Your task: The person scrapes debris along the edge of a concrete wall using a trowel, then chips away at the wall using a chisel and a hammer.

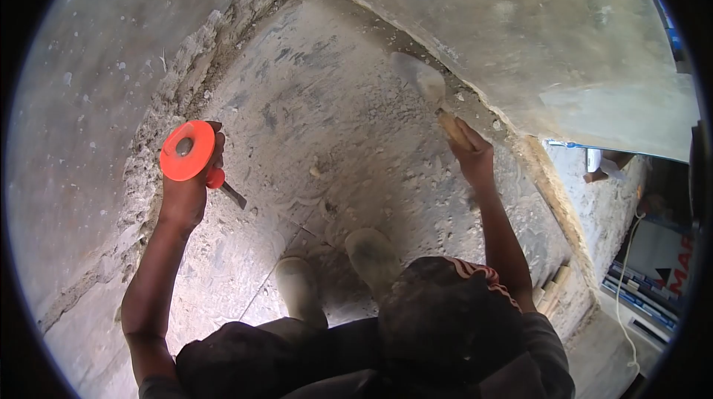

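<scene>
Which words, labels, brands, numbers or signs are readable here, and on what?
"MAR": red letters, running sideways on the pale box or panel at far right; the dark image edge may cut off more. A black angular mark sits beside them, no readable text.
Stacked blue-and-white items below it: any print too small to read.
Chisel and its red guard: none readable.
Trowel: none readable, blade blurred.
</scene>
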{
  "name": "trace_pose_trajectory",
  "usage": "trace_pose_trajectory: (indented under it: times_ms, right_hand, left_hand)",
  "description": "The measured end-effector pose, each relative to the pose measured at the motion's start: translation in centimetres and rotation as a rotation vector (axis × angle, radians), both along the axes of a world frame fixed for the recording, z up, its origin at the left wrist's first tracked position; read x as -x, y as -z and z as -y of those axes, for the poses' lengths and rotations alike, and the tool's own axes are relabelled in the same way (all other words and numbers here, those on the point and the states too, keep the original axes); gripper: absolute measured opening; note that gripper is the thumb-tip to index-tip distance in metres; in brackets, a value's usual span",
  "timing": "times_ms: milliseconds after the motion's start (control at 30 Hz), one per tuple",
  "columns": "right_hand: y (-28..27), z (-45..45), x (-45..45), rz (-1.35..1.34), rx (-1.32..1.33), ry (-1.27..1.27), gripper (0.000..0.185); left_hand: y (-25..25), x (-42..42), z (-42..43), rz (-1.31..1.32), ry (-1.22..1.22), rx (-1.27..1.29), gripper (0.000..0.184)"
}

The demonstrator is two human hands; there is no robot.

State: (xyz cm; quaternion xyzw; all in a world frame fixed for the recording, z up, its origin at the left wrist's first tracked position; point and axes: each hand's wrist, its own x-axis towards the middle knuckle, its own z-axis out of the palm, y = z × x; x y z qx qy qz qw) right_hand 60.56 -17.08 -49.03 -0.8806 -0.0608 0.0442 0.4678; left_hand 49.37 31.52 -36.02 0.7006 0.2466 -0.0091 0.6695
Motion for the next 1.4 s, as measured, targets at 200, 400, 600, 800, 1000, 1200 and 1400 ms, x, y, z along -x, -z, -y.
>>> trace_pose_trajectory:
  times_ms: [200,400,600,800,1000,1200,1400]
  right_hand:
    - [0.9,-4.8,0.0,-0.148,0.027,-0.014,0.05]
    - [1.5,-5.9,8.7,-0.28,-0.021,-0.422,0.053]
    - [-0.5,-5.9,8.5,-0.416,-0.116,0.19,0.05]
    - [-1.6,-10.9,15.1,-0.666,-0.181,-0.637,0.053]
    - [0.6,-12.8,11.7,-0.402,-0.119,-0.218,0.055]
    - [1.8,-17.8,15.8,-0.517,-0.196,-0.841,0.055]
    - [-1.4,-14.4,13.8,-0.509,-0.231,-0.539,0.054]
  left_hand:
    - [-0.2,-0.6,-0.1,0.031,-0.01,0.04,0.026]
    - [-0.9,-0.3,-1.3,0.077,-0.062,-0.045,0.025]
    - [-0.2,-0.4,-2.3,0.132,-0.046,-0.024,0.022]
    - [-0.6,-2.2,-1.7,0.139,0.03,-0.005,0.022]
    - [-3.2,-1.6,-2.9,0.125,-0.076,0.002,0.01]
    - [-2.2,-3.1,-3.3,0.2,-0.088,-0.022,0.01]
    - [-2.7,-2.3,-3.5,0.33,-0.027,-0.011,0.027]
